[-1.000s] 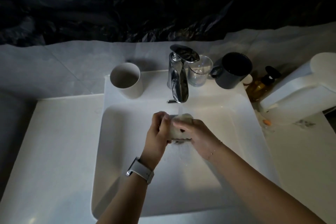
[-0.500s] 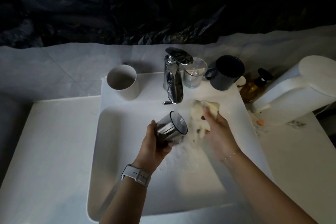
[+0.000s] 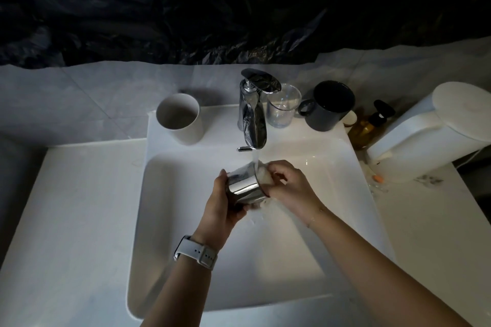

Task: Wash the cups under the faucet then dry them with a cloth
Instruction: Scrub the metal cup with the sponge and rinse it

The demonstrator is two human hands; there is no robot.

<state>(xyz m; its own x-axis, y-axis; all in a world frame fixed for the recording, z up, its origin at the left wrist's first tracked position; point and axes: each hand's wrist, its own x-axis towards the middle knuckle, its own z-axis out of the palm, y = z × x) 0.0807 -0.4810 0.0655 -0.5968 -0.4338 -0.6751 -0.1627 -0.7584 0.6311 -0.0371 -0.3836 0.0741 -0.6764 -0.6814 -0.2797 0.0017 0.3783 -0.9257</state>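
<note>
Over the white sink basin (image 3: 186, 220), under the running faucet (image 3: 252, 114), a shiny metal cup (image 3: 243, 184) is gripped by the left hand (image 3: 220, 210), tilted sideways; a pale cloth (image 3: 264, 176) is pinched at its mouth by the right hand (image 3: 289, 186).

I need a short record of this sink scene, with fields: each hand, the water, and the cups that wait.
left hand: grips metal cup, tilted on its side
right hand: holds pale cloth at the cup's mouth
faucet: running, stream lands on cup
waiting cups: white cup, clear glass, dark mug, all upright on sink ledge
</note>
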